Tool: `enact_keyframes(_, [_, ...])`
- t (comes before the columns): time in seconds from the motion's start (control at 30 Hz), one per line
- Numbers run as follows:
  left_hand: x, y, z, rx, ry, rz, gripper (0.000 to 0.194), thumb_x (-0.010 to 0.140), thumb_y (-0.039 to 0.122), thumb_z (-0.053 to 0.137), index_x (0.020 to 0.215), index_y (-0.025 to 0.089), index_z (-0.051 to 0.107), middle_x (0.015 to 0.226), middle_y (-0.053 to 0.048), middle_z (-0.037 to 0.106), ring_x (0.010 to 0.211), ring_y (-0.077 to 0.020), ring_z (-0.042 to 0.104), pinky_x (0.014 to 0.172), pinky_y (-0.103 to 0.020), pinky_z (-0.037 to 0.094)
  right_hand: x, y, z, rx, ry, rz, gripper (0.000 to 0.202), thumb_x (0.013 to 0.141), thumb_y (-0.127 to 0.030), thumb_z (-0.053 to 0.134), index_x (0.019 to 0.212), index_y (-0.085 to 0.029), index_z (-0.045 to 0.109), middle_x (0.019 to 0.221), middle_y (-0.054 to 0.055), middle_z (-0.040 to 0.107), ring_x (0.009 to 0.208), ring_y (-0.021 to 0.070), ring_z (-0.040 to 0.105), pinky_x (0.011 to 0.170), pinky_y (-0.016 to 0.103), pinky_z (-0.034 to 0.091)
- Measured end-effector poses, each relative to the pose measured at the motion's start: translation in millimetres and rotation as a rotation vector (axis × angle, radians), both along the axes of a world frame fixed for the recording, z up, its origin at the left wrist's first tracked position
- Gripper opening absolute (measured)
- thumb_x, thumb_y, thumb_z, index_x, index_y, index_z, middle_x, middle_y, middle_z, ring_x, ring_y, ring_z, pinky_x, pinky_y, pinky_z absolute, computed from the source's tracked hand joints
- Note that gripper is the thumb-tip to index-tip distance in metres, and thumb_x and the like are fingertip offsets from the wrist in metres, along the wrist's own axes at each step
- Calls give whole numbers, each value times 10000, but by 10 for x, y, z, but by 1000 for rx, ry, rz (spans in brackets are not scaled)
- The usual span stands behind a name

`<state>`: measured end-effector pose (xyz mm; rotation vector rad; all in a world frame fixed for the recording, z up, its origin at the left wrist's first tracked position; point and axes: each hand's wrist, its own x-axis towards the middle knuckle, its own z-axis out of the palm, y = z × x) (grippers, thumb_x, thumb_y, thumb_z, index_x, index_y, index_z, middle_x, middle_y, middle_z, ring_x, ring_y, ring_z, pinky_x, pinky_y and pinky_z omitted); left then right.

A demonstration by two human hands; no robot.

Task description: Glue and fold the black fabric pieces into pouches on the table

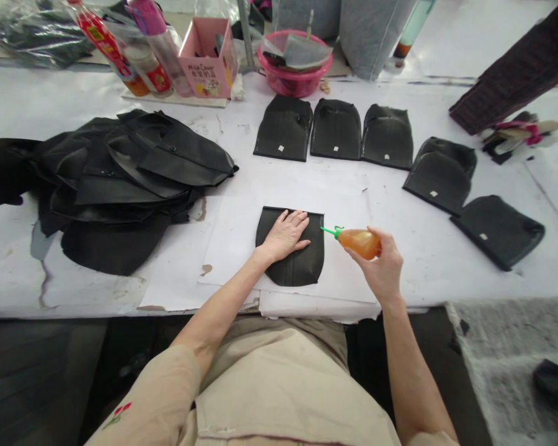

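Observation:
A black leather-like piece (292,266) with a rounded lower edge lies on white paper in front of me. My left hand (286,235) rests flat on it, fingers stretched out and holding nothing. In my right hand (384,260) is a squeeze bottle (360,243) of amber liquid, gripped between thumb and fingers. Its thin green nozzle (329,231) points left at the piece's right edge; whether the tip touches it I cannot tell.
A heap of black pieces (121,179) spreads over the left. Several similar pieces (335,130), each with a small white mark, form an arc from the back to the right. Behind stand a pink box (209,59), a pink basin (295,80) and bottles (106,46).

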<state>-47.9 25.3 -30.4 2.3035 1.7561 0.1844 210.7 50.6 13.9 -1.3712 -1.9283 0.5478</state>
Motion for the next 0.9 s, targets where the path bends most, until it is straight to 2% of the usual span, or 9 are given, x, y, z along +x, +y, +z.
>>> enact_keyframes(0.6, [-10, -6, -30, 25, -50, 3, 533, 975, 398, 578, 1418, 104, 536, 1538, -178, 496, 1461, -307, 418, 1234, -504, 274, 139, -325, 31, -66, 4, -17, 603, 767, -497, 831, 1269, -249, 608, 1177, 60, 668, 1057, 264, 656, 910, 443, 565])
enact_keyframes(0.9, [-5, -14, -3, 15, -52, 4, 531, 973, 391, 578, 1420, 107, 536, 1539, -177, 496, 1464, -303, 414, 1238, -504, 271, 194, -493, 30, -105, 10, -45, 629, 757, -529, 830, 1276, -257, 600, 1195, 61, 664, 1062, 266, 657, 909, 442, 571])
